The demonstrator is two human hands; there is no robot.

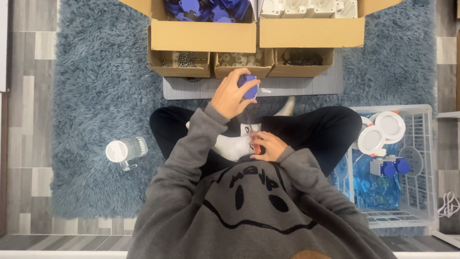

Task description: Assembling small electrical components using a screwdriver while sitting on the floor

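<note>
I sit cross-legged on a shaggy blue rug [96, 86]. My left hand [232, 96] is raised in front of me and grips a small blue plastic part [249, 87]. My right hand [269, 146] rests low by my lap and holds a screwdriver [251, 134] with an orange-red handle. Its thin shaft points up toward the blue part. The tip is hidden behind the left hand.
A grey mat [297, 84] carries three small cardboard trays: screws [184, 60], white rings [239, 60], black pieces [302, 58]. Behind stand larger boxes of blue parts [206, 9] and white parts [306, 8]. A white basket [421, 144] at right holds finished pieces. A clear jug [125, 151] lies left.
</note>
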